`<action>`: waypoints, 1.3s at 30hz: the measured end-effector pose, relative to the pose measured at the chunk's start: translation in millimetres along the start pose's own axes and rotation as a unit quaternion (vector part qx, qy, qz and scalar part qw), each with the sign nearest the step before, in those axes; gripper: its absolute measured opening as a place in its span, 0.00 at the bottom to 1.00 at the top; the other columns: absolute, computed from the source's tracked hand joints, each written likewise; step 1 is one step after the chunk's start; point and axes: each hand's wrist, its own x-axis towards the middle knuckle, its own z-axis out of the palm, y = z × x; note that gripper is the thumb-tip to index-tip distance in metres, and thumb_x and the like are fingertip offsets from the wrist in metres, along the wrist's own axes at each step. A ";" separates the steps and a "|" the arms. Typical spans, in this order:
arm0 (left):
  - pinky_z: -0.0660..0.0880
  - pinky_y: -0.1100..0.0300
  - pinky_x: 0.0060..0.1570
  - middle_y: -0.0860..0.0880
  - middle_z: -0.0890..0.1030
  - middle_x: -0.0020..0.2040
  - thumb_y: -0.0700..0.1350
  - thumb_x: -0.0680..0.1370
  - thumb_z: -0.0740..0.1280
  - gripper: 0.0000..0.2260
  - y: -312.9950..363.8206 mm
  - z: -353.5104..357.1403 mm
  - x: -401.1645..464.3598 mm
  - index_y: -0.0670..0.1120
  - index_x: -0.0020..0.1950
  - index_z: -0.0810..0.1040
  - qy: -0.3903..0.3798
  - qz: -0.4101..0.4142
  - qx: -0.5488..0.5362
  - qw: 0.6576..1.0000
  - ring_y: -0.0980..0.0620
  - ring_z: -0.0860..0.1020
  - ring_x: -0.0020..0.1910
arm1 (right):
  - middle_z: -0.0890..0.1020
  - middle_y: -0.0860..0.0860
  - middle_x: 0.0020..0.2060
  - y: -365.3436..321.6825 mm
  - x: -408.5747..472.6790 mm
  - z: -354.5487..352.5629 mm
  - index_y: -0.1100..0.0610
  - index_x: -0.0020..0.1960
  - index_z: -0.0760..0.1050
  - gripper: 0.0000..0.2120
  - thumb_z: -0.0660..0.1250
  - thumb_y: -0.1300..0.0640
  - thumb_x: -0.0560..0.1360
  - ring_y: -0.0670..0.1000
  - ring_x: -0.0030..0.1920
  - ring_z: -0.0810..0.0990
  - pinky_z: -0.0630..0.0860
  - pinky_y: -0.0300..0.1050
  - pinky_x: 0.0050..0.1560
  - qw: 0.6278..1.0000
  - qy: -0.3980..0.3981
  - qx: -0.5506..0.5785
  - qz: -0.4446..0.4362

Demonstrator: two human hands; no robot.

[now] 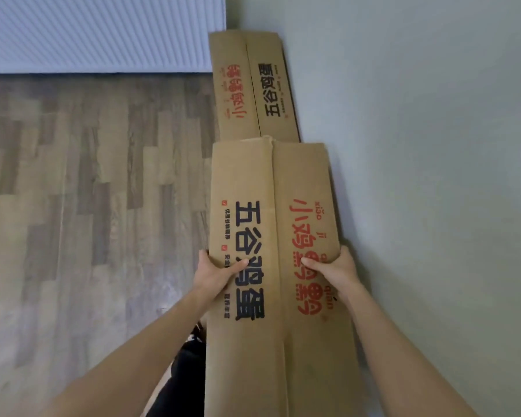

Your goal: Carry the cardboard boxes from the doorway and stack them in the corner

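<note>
Head view. A flattened cardboard box (pixel 271 236), printed with black and red Chinese characters, is gripped at both long edges: the left hand (pixel 215 270) clasps the left edge with thumb on the printed face, and the right hand (pixel 333 267) clasps the right edge likewise. The held box lies near, along the right-hand wall (pixel 433 145). A second flattened box (pixel 253 85) lies farther off in the corner on the wood-pattern floor (pixel 88 191), against the wall; its near end is overlapped by the held box. A white ribbed panel (pixel 103 31) spans the far left.
</note>
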 end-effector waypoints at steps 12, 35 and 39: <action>0.80 0.43 0.58 0.50 0.81 0.56 0.52 0.65 0.82 0.34 -112.4 89.6 162.6 0.51 0.64 0.66 0.036 0.022 -0.014 0.999 0.49 0.82 0.56 | 0.77 0.47 0.58 112.2 179.4 41.4 0.53 0.73 0.67 0.42 0.84 0.53 0.65 0.50 0.58 0.76 0.74 0.52 0.57 0.999 -0.021 -0.041 -0.028; 0.78 0.43 0.62 0.56 0.78 0.52 0.53 0.65 0.82 0.36 -113.4 112.6 264.7 0.52 0.63 0.64 0.068 0.057 -0.009 0.996 0.48 0.80 0.59 | 0.75 0.54 0.70 97.4 288.6 83.3 0.54 0.77 0.61 0.48 0.83 0.49 0.65 0.57 0.71 0.73 0.72 0.62 0.70 0.995 0.019 -0.069 -0.068; 0.77 0.46 0.62 0.53 0.79 0.55 0.52 0.65 0.82 0.36 -105.9 109.0 257.4 0.52 0.64 0.64 0.050 0.035 -0.010 0.998 0.49 0.80 0.59 | 0.74 0.55 0.71 90.3 277.7 86.0 0.56 0.78 0.60 0.50 0.83 0.47 0.65 0.59 0.72 0.73 0.72 0.63 0.70 0.995 0.039 -0.082 -0.050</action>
